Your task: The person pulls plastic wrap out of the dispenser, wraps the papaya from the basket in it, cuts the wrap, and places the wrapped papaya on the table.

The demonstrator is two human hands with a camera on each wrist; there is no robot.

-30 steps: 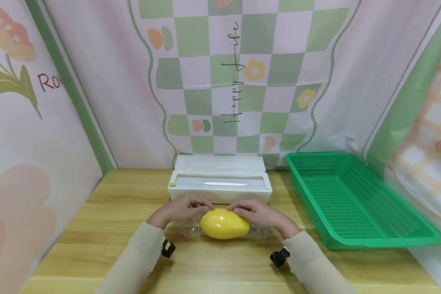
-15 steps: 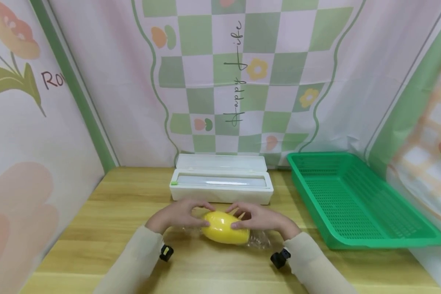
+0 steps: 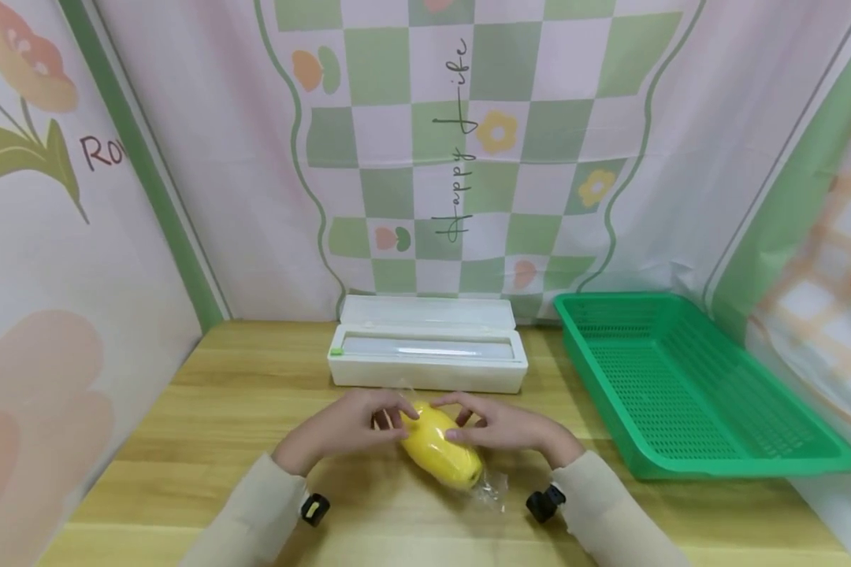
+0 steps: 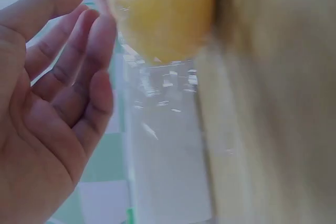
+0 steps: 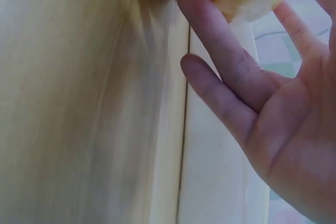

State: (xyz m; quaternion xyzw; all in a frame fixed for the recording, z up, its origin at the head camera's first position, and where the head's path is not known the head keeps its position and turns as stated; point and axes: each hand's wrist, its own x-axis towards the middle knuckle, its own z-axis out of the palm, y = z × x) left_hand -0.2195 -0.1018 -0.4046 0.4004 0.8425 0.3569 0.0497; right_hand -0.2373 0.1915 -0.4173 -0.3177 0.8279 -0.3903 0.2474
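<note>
A yellow mango-shaped fruit [image 3: 443, 453] wrapped in clear plastic film lies slantwise between my hands. Its near end, with a small dark spot, points down and right; loose film [image 3: 492, 490] sticks out there. My right hand [image 3: 499, 424] holds the fruit, thumb on its near side and fingers over the far side. In the right wrist view a fingertip [image 5: 197, 3] touches its underside. My left hand [image 3: 351, 425] curves loosely at the fruit's far left end; the left wrist view shows its palm with nothing in it. More clear film [image 4: 157, 90] trails from the fruit there.
Behind the hands stands a white cling film box [image 3: 425, 376], its clear lid raised and a roll inside. A green plastic basket [image 3: 599, 386] sits at the right of the wooden table [image 3: 241, 378]. Patterned cloth [image 3: 440, 134] hangs around the back and sides.
The fruit has turned from lying crosswise to slanting, its right end swinging toward the person. The right thumb has come onto its near side; the left hand has shifted slightly at its left end.
</note>
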